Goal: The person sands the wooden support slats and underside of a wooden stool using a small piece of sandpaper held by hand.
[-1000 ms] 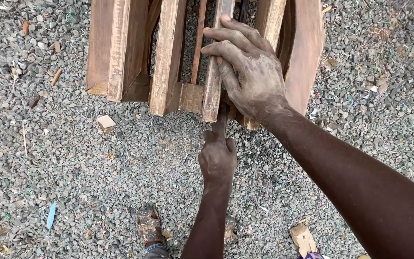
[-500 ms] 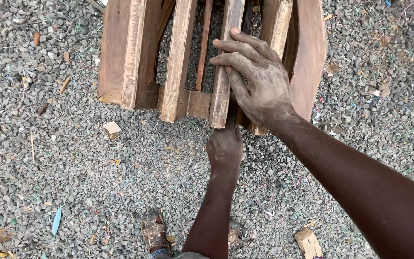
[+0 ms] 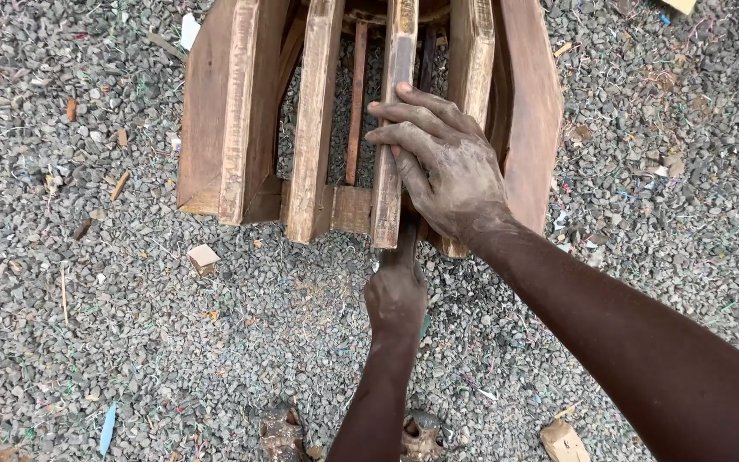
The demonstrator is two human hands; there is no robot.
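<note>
Wooden slat (image 3: 399, 51): upright at 12 o'clock, second board from the right in a wooden frame (image 3: 224, 111). Its lower end sits level with the frame's cross-piece.

Entries, left to right:
- Gravel (image 3: 87, 342): grey ground cover under everything, strewn with chips and scraps.
- Blue scrap (image 3: 109, 426): lies flat at 8 o'clock, well apart from the hands.
- Small wood block (image 3: 203, 257): lies at 9 o'clock, just below the frame's left corner and not touching it.
- Sandals (image 3: 282, 432): worn pair at 6 o'clock, either side of the lower forearm.
- Left hand (image 3: 395, 295): at centre, directly below the slat's end. It is closed in a fist around a dark stem (image 3: 405, 235) that rises to the end of the slat. What the stem is cannot be told.
- Right hand (image 3: 446, 171): at 1 o'clock, palm down on the slat. The fingers lie across its face and curl over its left edge, holding it against the frame. The thumb is hidden.
- Wood offcut (image 3: 562, 441): at 5 o'clock, beside the right forearm.

Step in hand, as judged: the slat is steadied from above while its lower end is worked from below. The next move calls for firm downward pressure from the right hand, with the slat kept parallel to its neighbours and the stem square to the slat's end.
</note>
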